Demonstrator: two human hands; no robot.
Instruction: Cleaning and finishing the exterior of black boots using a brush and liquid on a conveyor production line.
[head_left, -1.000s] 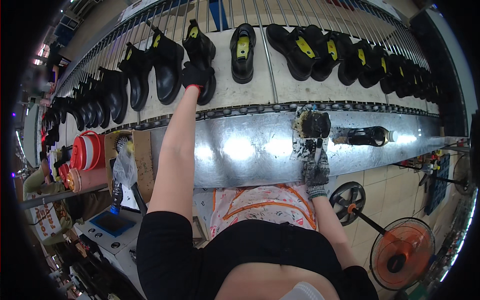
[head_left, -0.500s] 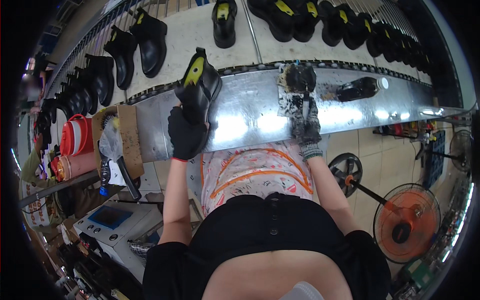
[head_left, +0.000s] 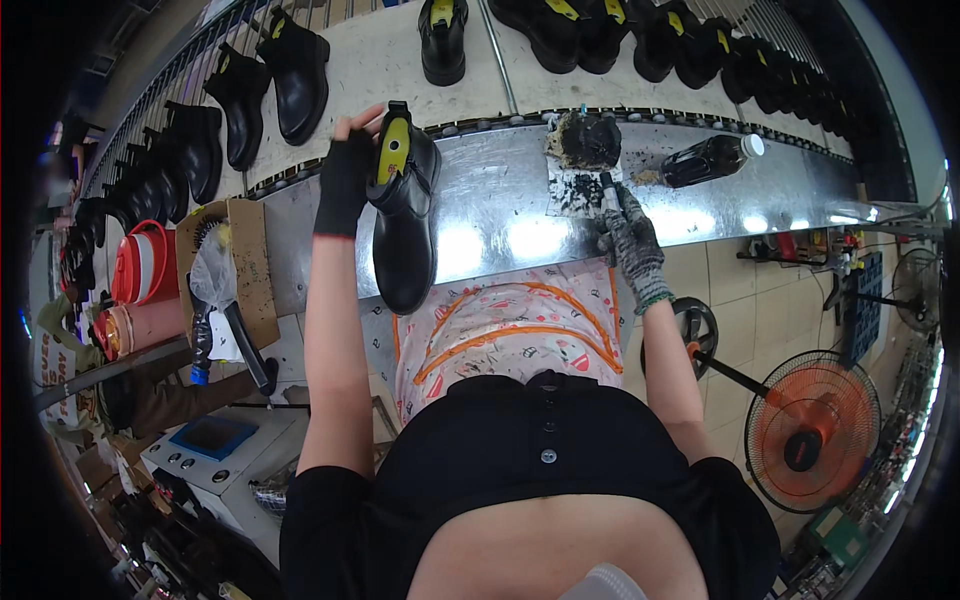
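Note:
A black ankle boot (head_left: pixel 405 250) with a yellow insole lies along the metal bench, its toe reaching past the near edge toward me. My left hand (head_left: pixel 347 175), in a black fingertip-less glove, is at the boot's upper left side, fingers closed against its shaft. In a stained grey knit glove, my right hand (head_left: pixel 632 240) grips a slim brush-like tool (head_left: pixel 607 187) with a pale shaft and dark end. That end is just below a blackened, crusted lump (head_left: pixel 588 140) on a black-smeared white sheet (head_left: pixel 575 195). What the lump is I cannot tell.
A dark bottle (head_left: pixel 705 162) with a white cap lies on the bench's right. Several black boots (head_left: pixel 300 85) line the belt (head_left: pixel 385 70) beyond. At left are a cardboard box (head_left: pixel 250 270) with a brush and a red container (head_left: pixel 150 270). An orange fan (head_left: pixel 810 430) stands lower right.
The boot has turned so its toe points toward me. My left hand has shifted from the toe end up to the shaft. My right hand has drawn slightly back from the lump.

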